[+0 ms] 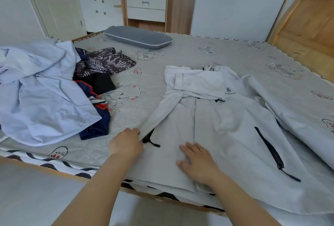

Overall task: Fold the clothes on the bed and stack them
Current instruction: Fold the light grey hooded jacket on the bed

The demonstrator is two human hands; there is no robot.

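Note:
A pale grey jacket (226,126) lies spread front-up on the bed (144,74), its hood folded down over the chest and its right sleeve stretched off to the right. My left hand (126,144) pinches the cuff end of the left sleeve, which is folded in along the jacket's side. My right hand (197,160) lies flat, fingers spread, on the jacket's lower front. To the left sits a heap of unfolded clothes: a light blue shirt (39,95), a dark patterned garment (104,61), a black piece (103,83) and navy shorts with red trim (97,117).
A grey pillow (139,36) lies at the head of the bed. The wooden bed edge (54,169) runs along the near side. A wooden shelf unit with white drawers (146,7) stands behind, and a wooden frame (307,19) leans at the right.

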